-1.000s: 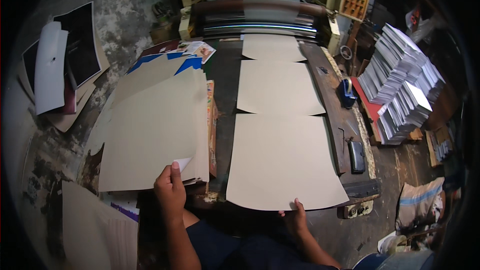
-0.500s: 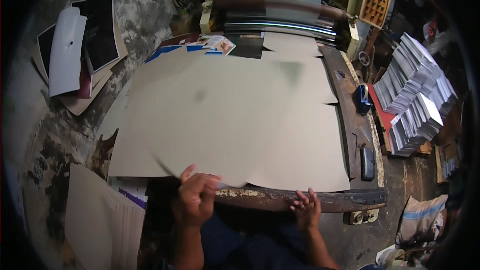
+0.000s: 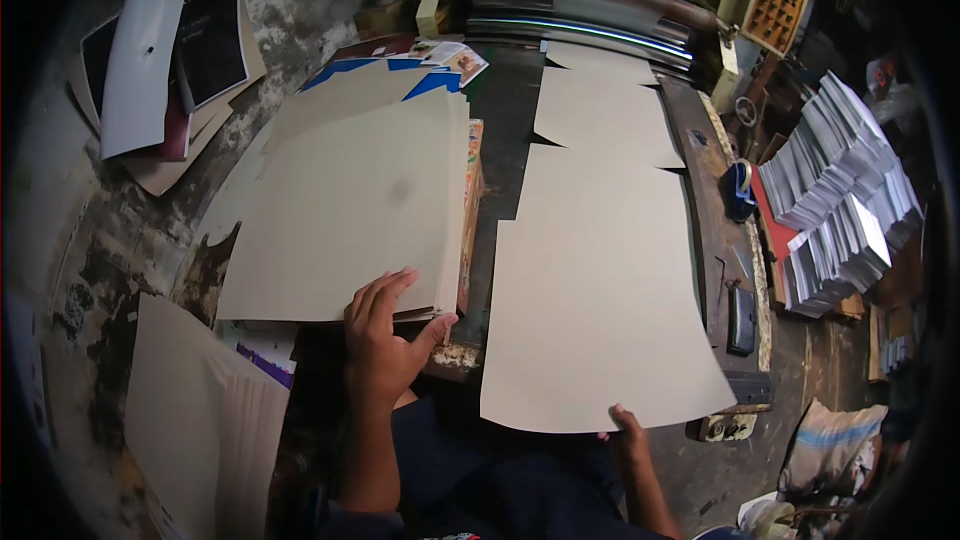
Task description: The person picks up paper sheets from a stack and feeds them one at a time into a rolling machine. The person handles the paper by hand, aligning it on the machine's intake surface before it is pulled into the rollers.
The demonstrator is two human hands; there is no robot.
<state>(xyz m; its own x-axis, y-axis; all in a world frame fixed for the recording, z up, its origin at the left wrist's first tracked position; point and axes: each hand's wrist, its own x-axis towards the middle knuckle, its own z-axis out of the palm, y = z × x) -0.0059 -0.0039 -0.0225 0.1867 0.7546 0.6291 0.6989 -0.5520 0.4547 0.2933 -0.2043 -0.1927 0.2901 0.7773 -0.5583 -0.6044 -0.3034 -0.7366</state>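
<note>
My right hand [image 3: 629, 434] grips the near edge of a large grey-beige cardboard sheet [image 3: 600, 310], thumb on top and the other fingers mostly hidden below. The sheet's near end sticks out past the table edge, and its far part lies over other sheets [image 3: 605, 125] that lead toward the rollers. My left hand [image 3: 388, 335] is at the near right corner of a tall stack of cardboard [image 3: 330, 200]. Its fingers lie spread on the top sheet and its thumb points away along the stack's front edge.
Shiny rollers [image 3: 580, 35] cross the machine's far end. Along the table's right rail sit a blue tape dispenser [image 3: 738, 190] and a dark flat box [image 3: 740, 320]. White paper stacks [image 3: 830, 160] stand farther right. More cardboard [image 3: 200, 410] leans at lower left; dark prints [image 3: 205, 30] lie upper left.
The cardboard sheet that spanned the stack and the table has shifted right, uncovering the stack's right side. My right hand has closed on its near edge. My left hand has opened onto the stack.
</note>
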